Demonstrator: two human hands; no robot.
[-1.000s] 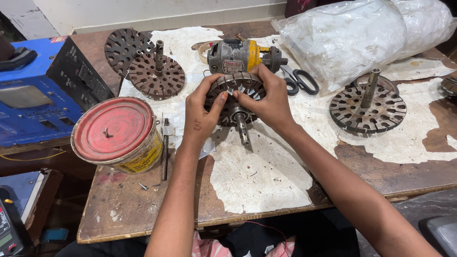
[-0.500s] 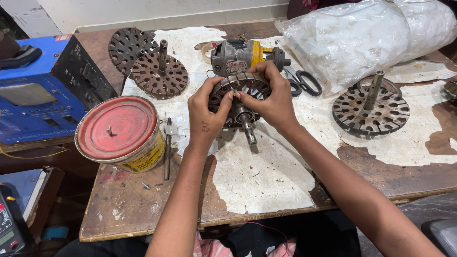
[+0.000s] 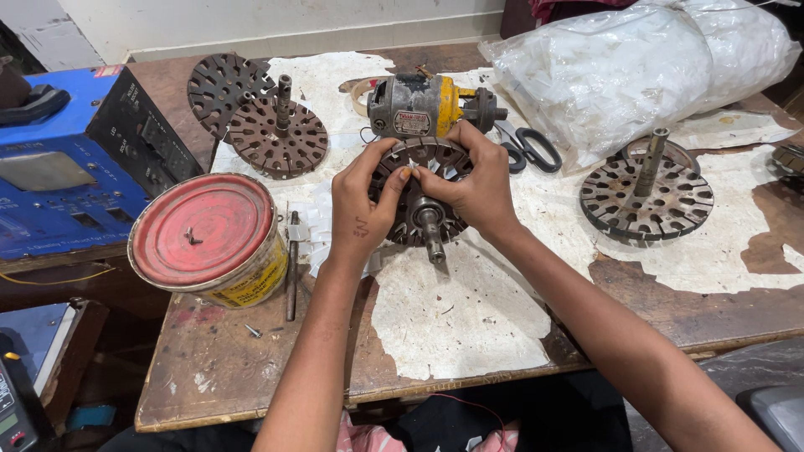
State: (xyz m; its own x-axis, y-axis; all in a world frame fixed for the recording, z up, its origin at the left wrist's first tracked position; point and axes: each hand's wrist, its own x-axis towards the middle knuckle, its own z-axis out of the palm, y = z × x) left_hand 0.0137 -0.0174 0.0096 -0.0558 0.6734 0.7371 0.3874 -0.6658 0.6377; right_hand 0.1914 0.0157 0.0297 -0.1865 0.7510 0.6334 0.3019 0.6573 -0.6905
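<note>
On the tabletop, beside a red-lidded yellow tin, our left hand and right hand clasp a slotted motor core.

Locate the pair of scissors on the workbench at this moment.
In the head view the scissors lie right of centre on the table, just right of the small grey-and-yellow motor and against the front edge of the white plastic bag.

slotted core: sides behind hands | plastic bag: cut by right edge
</note>
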